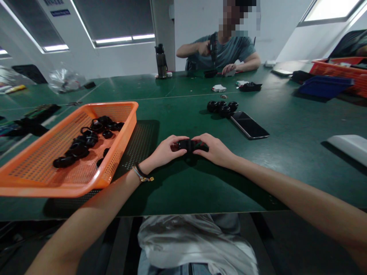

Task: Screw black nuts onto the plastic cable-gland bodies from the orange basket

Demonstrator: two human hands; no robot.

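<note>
A: What are the hands doing?

B: The left hand [164, 152] and right hand [215, 149] are meeting over the table [183, 183], both pinching one small black part [187, 145] between them. Fingers are closed on it from either side, just above the green top near the front edge. There is a bit of red or green at the right fingertips; I cannot tell what it is.

A: How far along is the work looking?

B: Judging by the piles, early to midway. A few finished-looking black pieces [223, 107] are sitting grouped beyond the hands, while the basket [114, 164] on the left is still holding many loose black rings [86, 141].

A: Anything crowding the hands?

B: Not really. A phone [249, 125] is lying face up just right of that group, near but apart from the hands. A white object [349, 147] is resting at the far right edge.

A: And further off?

B: A person [226, 49] is sitting across the table, working with their own hands. A bottle [161, 61] is standing near them, and a blue tray [325, 86] and red crate [338, 68] are sitting at the right.
</note>
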